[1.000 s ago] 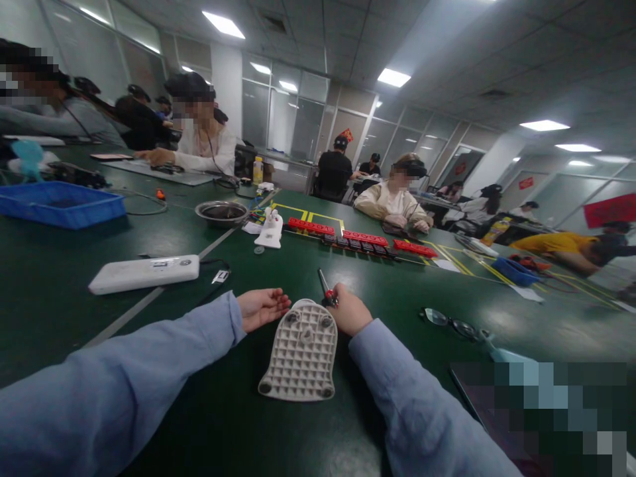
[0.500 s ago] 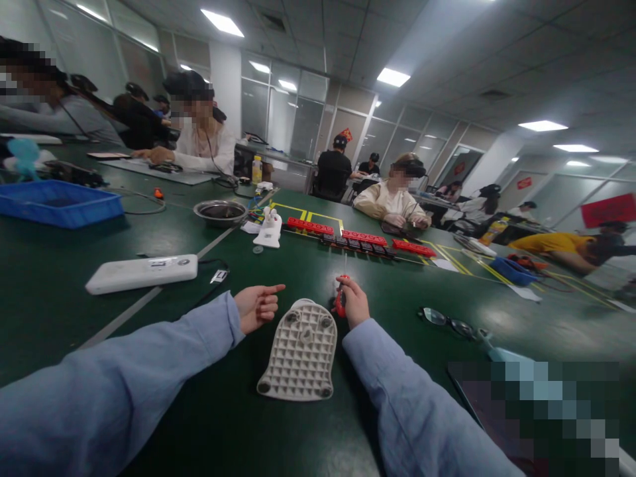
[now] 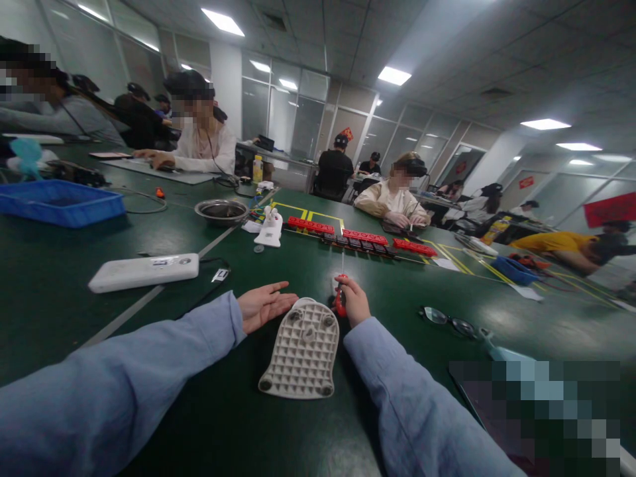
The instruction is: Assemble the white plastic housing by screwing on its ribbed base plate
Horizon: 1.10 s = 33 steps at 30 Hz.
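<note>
The work in hand appears to centre on the white base [image 3: 303, 354] and the screwdriver [image 3: 341, 303], at a point where the tool is gripped but not set to the part. The base is on the green table [image 3: 213, 424], right in front of the person and between the two forearms, its ribbed underside showing, with dark round pads near its corners and a raised post toward the far end; whether it lies quite flat is hard to tell. The right hand [image 3: 356, 302] is just beyond the base's far right corner, its fingers closed around the red handle, the thin shaft pointing away from the person. Bringing the tip to the base would, as I judge it, call for turning the tool around and steadying the part. The left hand [image 3: 265, 308] holds nothing: its palm is turned up and inward, fingers spread apart and reaching toward the base's far left edge, though I cannot tell whether they touch it. Both forearms, in blue sleeves [image 3: 163, 364], come in from the lower corners and angle inward, wrists fairly straight.
</note>
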Each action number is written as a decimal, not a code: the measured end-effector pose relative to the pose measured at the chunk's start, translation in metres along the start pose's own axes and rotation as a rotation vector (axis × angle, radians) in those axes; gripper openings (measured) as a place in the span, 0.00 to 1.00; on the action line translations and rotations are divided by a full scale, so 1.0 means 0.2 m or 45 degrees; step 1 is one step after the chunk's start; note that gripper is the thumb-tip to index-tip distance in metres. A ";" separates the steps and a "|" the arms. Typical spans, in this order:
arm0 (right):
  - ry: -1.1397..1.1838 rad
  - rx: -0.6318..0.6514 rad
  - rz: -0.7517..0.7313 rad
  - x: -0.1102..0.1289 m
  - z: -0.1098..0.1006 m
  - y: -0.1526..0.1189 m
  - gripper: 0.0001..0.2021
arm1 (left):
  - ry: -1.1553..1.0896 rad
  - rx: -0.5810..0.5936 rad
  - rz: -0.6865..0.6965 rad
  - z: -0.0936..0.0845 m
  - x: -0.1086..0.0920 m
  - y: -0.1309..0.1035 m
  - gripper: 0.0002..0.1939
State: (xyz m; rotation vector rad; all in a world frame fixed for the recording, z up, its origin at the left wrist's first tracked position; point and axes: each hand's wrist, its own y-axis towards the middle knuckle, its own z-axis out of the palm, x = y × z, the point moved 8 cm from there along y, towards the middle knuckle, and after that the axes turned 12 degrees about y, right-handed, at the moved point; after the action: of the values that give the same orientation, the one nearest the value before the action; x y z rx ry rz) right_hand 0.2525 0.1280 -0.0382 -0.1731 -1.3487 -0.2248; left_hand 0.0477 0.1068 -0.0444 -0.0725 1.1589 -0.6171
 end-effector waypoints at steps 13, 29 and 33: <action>-0.026 0.048 0.020 -0.01 0.01 0.01 0.16 | -0.039 0.018 -0.024 0.00 0.01 -0.01 0.38; -0.033 0.077 0.041 -0.02 0.02 0.01 0.16 | -0.075 -0.012 0.052 -0.01 0.00 0.00 0.34; -0.040 0.088 0.045 -0.02 0.02 0.01 0.16 | -0.053 -0.008 -0.016 -0.02 0.02 0.01 0.33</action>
State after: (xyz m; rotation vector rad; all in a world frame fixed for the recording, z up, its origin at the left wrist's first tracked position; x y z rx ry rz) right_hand 0.2484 0.1310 -0.0413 -0.1427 -1.3815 -0.1457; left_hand 0.0465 0.1074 -0.0502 -0.0973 1.1209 -0.6207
